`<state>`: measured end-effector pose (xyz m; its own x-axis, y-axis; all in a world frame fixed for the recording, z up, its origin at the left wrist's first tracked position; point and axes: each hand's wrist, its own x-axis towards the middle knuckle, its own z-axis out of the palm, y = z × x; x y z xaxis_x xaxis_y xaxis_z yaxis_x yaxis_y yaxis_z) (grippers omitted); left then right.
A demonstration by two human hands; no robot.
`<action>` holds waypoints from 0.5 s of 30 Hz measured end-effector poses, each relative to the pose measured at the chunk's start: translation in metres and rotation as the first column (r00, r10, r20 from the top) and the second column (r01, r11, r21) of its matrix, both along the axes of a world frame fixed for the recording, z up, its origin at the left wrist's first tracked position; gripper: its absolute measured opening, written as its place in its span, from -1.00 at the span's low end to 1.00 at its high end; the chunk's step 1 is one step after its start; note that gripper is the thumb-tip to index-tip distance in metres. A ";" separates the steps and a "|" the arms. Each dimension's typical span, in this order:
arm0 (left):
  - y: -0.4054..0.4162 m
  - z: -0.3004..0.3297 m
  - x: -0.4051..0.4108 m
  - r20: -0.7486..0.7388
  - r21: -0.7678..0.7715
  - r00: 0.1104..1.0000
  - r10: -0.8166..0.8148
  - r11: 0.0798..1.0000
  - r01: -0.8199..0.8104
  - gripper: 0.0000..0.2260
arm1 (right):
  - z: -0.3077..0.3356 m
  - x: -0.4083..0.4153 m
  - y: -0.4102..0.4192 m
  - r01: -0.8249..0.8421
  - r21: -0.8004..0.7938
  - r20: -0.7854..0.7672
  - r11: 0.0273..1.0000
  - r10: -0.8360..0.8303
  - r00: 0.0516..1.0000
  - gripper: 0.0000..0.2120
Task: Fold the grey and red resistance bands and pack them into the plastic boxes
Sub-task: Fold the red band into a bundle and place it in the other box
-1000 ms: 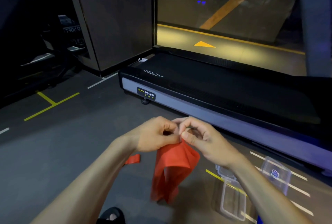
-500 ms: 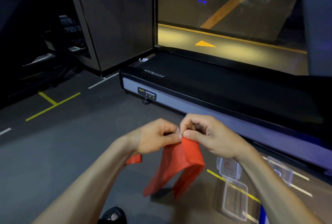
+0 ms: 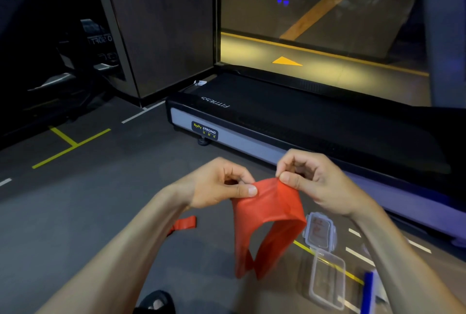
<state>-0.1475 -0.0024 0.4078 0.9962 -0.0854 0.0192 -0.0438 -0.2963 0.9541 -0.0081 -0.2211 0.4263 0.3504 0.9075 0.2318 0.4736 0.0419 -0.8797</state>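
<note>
Two bare hands hold a red resistance band (image 3: 269,223) in the air, in front of a black treadmill (image 3: 302,122). The left hand (image 3: 216,183) pinches the band's top edge between thumb and fingers; the right hand (image 3: 312,180) pinches the same edge just beside it. The band hangs down in a loop. Below it, nearer than the treadmill, lie a clear plastic box (image 3: 327,279) and a clear lid (image 3: 319,233) on the grey floor (image 3: 88,213).
</note>
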 end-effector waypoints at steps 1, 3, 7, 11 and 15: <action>0.000 0.000 0.000 0.001 0.012 1.000 0.008 1.000 -0.008 -0.95 | 0.000 0.001 -0.001 0.003 0.001 -0.002 1.000 -0.003 1.000 -0.94; 0.000 0.001 0.000 0.017 0.036 0.999 0.027 0.999 -0.027 -0.92 | -0.001 0.001 -0.003 0.008 -0.002 -0.001 1.000 -0.008 1.000 -0.93; 0.000 0.002 0.000 0.054 0.083 0.998 0.036 0.996 -0.040 -0.88 | -0.007 0.003 -0.003 0.022 -0.015 -0.009 1.000 -0.022 1.000 -0.92; -0.003 0.006 -0.002 0.075 0.139 0.997 0.033 0.989 -0.044 -0.87 | -0.012 -0.001 0.000 0.013 -0.007 -0.043 1.000 -0.013 0.999 -0.90; -0.005 0.005 0.000 0.083 0.221 0.996 0.012 0.975 -0.031 -0.84 | -0.020 -0.013 0.009 -0.028 0.017 -0.155 0.999 0.031 0.987 -0.87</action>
<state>-0.1477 -0.0069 0.4130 0.9938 -0.0751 0.0823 -0.1090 -0.5017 0.8581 -0.0213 -0.2123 0.4064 0.3563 0.9148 0.1904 0.3300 0.0675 -0.9416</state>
